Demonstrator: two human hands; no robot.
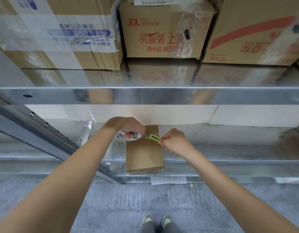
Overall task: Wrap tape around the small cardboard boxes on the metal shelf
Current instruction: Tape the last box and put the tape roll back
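A small brown cardboard box (144, 155) lies on the lower metal shelf (229, 148), its near end reaching the shelf's front edge. My left hand (128, 126) grips a roll of clear tape (128, 136) just above the box's far left corner. A short strip of tape runs from the roll toward the box top. My right hand (174, 142) holds a lime-green utility knife (154, 137), whose tip points at that strip over the far part of the box.
The upper metal shelf (145, 95) carries three large taped cardboard boxes (165, 29). White boxes (246, 116) stand at the back of the lower shelf. A slanted metal upright (49, 130) crosses at left. A paper slip (169, 180) lies below the shelf edge; my shoes (156, 220) stand on grey floor.
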